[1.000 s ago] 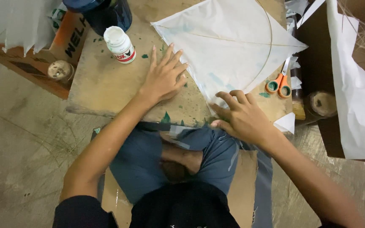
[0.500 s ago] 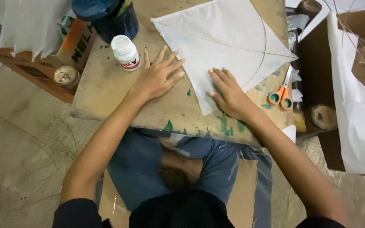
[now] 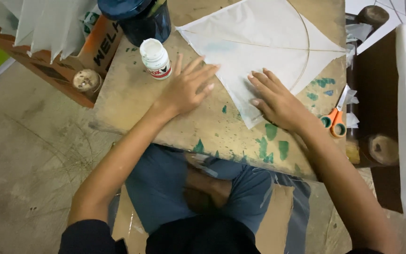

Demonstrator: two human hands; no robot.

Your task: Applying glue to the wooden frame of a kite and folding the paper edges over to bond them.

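Whereas half a second ago the left hand (image 3: 186, 89) lay clear of the white diamond-shaped paper kite (image 3: 259, 51), its fingertips now reach the kite's left edge. Both hands are open and flat, gripping nothing: the right hand (image 3: 278, 101) presses the kite's lower corner onto the paint-stained wooden surface (image 3: 132, 99). A small white glue bottle (image 3: 156, 59) stands just beside the left hand.
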